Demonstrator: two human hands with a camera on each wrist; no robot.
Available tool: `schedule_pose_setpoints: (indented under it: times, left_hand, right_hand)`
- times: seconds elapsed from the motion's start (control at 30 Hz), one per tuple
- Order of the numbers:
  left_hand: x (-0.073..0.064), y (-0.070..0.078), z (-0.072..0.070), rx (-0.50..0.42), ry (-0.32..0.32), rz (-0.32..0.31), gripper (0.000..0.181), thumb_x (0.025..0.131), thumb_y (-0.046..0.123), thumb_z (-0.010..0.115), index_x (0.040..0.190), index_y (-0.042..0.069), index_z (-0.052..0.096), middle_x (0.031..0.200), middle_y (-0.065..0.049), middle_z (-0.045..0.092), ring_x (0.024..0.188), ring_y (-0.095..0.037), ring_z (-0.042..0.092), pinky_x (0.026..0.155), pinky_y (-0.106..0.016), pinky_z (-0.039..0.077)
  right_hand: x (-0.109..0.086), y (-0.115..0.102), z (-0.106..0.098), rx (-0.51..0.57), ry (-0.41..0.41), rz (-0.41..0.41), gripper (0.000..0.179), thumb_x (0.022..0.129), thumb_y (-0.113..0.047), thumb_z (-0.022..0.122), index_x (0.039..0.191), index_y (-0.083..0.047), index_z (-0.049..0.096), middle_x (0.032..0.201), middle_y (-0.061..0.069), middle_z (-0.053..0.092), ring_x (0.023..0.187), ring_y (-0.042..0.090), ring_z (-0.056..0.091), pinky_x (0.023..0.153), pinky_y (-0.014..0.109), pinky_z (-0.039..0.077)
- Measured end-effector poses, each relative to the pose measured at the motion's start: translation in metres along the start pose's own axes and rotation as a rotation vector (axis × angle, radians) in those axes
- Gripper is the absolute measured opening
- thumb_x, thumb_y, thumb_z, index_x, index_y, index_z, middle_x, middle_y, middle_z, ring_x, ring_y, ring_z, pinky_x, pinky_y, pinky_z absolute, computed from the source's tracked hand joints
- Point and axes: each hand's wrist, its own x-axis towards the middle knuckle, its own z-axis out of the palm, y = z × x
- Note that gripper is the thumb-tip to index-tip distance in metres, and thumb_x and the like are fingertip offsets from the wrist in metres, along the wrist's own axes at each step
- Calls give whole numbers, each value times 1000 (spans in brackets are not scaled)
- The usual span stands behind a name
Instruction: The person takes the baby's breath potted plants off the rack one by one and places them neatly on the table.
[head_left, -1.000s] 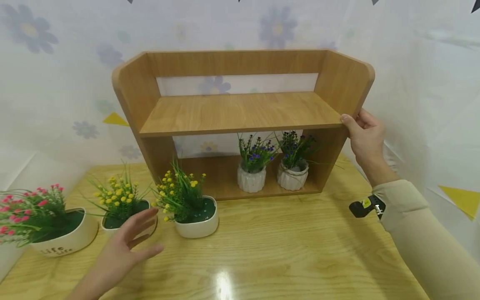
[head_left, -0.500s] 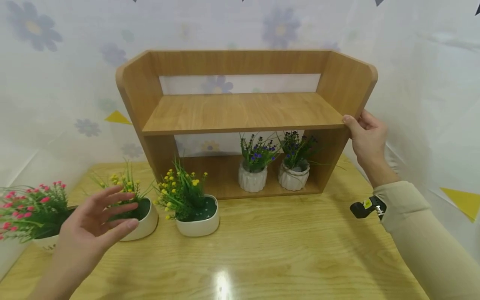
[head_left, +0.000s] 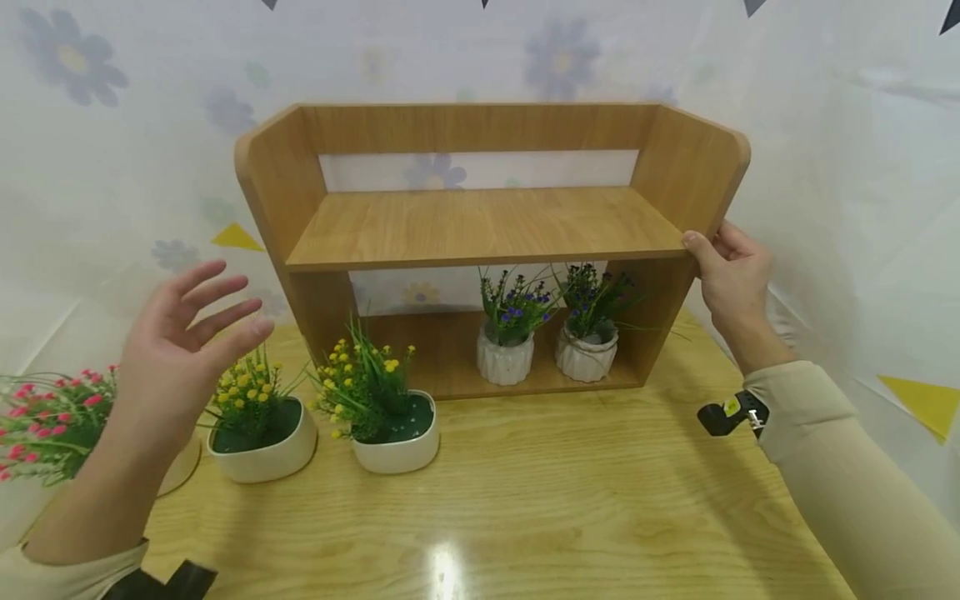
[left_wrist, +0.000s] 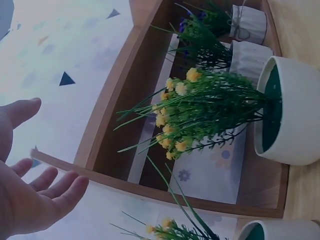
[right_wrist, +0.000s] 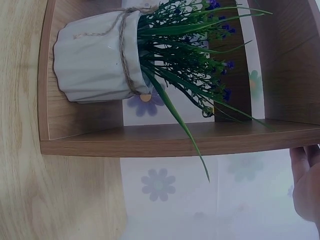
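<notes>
My right hand grips the right side panel of a wooden two-tier shelf, thumb on its front edge and fingers round the outer face. In the right wrist view only part of that hand shows at the edge. My left hand is raised with fingers spread and slightly bent, holding nothing. Below and beside it stand a pot of pink flowers, partly hidden by the forearm, and a pot of yellow flowers. A second yellow-flowered pot stands before the shelf's lower left.
On the shelf's lower tier, toward the right, sit two white pots with purple flowers, one left of the other, which has twine round it. The light wood table extends in front. A flower-print cloth hangs behind.
My left hand has moved left and up from in front of the yellow-flowered pot, now covering part of the pink-flowered one. My right hand keeps its grip on the shelf.
</notes>
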Motion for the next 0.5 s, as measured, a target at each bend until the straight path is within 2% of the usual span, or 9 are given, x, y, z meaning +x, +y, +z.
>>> schedule_pose_setpoints:
  times: [0.07, 0.1, 0.2, 0.3, 0.33, 0.43, 0.5]
  left_hand:
    - [11, 2, 2, 76, 18, -29, 74, 92, 14, 76, 154, 27, 38, 150, -8, 43, 128, -16, 54, 83, -12, 51]
    - [17, 4, 3, 123, 21, -44, 75, 92, 19, 76, 154, 30, 35, 152, -7, 42, 130, -18, 52, 88, -15, 51]
    - [39, 6, 8, 222, 27, -91, 82, 91, 32, 76, 157, 34, 29, 156, -6, 38, 137, -25, 47, 91, -19, 51]
    - [62, 8, 15, 235, 28, -115, 87, 90, 37, 75, 159, 35, 22, 160, -7, 32, 140, -30, 42, 102, -33, 49]
    - [69, 7, 18, 228, 33, -119, 88, 90, 39, 76, 159, 34, 22, 160, -9, 30, 140, -32, 42, 101, -34, 49]
    - [87, 4, 24, 222, 50, -121, 89, 90, 40, 75, 160, 31, 20, 160, -11, 28, 138, -35, 43, 106, -50, 44]
    - [97, 2, 28, 218, 60, -126, 89, 91, 40, 75, 160, 29, 21, 160, -12, 27, 137, -35, 42, 107, -55, 41]
  right_hand:
    - [0, 0, 0, -1, 2, -2, 42, 87, 2, 75, 129, 1, 67, 102, 8, 75, 89, 15, 71, 72, 23, 58]
    - [1, 0, 0, 1, 3, -2, 42, 87, 2, 74, 129, 1, 67, 102, 8, 75, 89, 15, 71, 72, 23, 58]
    - [1, -1, -1, -3, 7, -7, 42, 87, 2, 74, 129, 0, 67, 101, 7, 75, 88, 14, 71, 72, 22, 58]
    - [2, -1, -3, -8, 15, -8, 42, 87, 2, 75, 129, -1, 68, 100, 6, 75, 87, 14, 71, 71, 22, 58]
    - [2, -1, -3, -13, 17, -7, 42, 87, 1, 75, 129, -1, 68, 99, 6, 75, 87, 14, 71, 71, 21, 58]
    - [2, -1, -3, -20, 16, -5, 42, 88, 0, 75, 129, -1, 68, 99, 6, 75, 86, 14, 71, 70, 22, 58]
    - [3, -1, -2, -21, 10, -9, 42, 88, 0, 75, 128, 0, 67, 99, 7, 75, 86, 14, 71, 71, 22, 58]
